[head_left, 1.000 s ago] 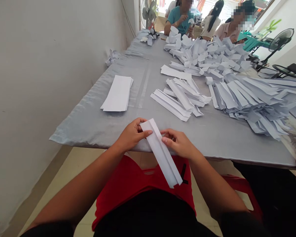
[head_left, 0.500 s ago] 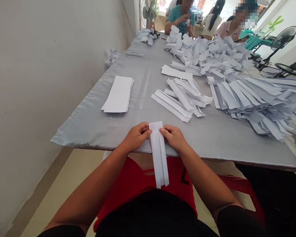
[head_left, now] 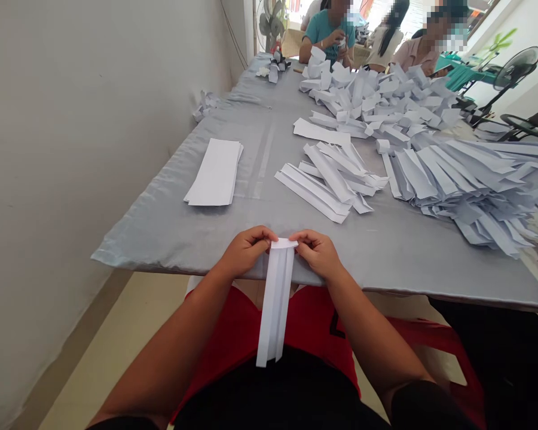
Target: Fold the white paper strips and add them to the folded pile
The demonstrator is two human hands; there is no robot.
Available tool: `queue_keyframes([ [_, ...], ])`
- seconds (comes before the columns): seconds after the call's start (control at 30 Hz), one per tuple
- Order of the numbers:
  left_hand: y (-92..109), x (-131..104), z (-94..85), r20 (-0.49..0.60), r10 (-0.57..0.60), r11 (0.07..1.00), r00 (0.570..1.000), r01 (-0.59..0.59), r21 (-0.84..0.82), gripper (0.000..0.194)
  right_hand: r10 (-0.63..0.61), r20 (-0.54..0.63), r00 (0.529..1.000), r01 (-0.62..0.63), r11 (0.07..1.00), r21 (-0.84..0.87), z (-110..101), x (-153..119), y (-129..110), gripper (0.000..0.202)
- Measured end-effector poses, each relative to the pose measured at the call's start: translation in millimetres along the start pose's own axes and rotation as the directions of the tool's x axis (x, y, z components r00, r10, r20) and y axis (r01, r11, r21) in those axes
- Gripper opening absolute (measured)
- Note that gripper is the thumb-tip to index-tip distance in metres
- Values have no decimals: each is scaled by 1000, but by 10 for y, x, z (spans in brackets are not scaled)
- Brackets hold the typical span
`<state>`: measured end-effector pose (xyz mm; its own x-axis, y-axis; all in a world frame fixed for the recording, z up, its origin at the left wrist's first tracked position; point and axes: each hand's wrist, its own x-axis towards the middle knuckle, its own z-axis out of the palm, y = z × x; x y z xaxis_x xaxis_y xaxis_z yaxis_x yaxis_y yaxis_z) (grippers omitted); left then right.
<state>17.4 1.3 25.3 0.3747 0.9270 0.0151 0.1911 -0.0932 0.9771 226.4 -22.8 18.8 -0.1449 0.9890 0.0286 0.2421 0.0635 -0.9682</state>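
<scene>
A creased white paper strip (head_left: 275, 298) hangs over the table's front edge above my lap, its top end folded over into a short flap. My left hand (head_left: 250, 249) pinches the left side of that folded end, and my right hand (head_left: 316, 251) pinches the right side. Beyond my left hand lies a neat stack of flat white paper (head_left: 214, 173). Farther off, past my right hand, several folded strips (head_left: 327, 176) lie loosely across each other.
The grey cloth-covered table (head_left: 161, 239) meets a wall at the left. A large fanned pile of folded strips (head_left: 466, 185) spreads at the right, with a heap of folded paper pieces (head_left: 376, 95) behind. People sit at the far end; part of another person shows at the right edge.
The top end of the strip has been folded over into a flap. Its lower end has swung left and toward me, and my fingertips have shifted to the fold's corners.
</scene>
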Motion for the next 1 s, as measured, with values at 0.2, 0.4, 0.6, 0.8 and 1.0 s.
queue_keyframes([
  [0.2, -21, -3, 9, -11, -22, 999, 1000, 22, 42, 35, 10, 0, 1000, -10, 1000, -22, -5, -11, 0, 30],
  [0.4, -50, 9, 32, -53, 0, 1000, 999, 0, 7, 35, -28, 18, 999, 27, 999, 36, 11, 18, 46, 30],
  [0.6, -55, 20, 39, -29, 4, 1000, 1000, -3, 14, 34, -28, 12, 1000, 28, 999, -15, 25, 4, 94, 25],
  [0.8, -53, 18, 32, -22, -5, 999, 1000, 6, 44, 47, -205, 62, 977, 214, 935, -282, 35, -25, 9, 39],
  [1.0, -59, 22, 44, 39, -10, 1000, 999, 9, 23, 62, -276, 242, 930, 366, 740, -563, -55, 32, -182, 39],
])
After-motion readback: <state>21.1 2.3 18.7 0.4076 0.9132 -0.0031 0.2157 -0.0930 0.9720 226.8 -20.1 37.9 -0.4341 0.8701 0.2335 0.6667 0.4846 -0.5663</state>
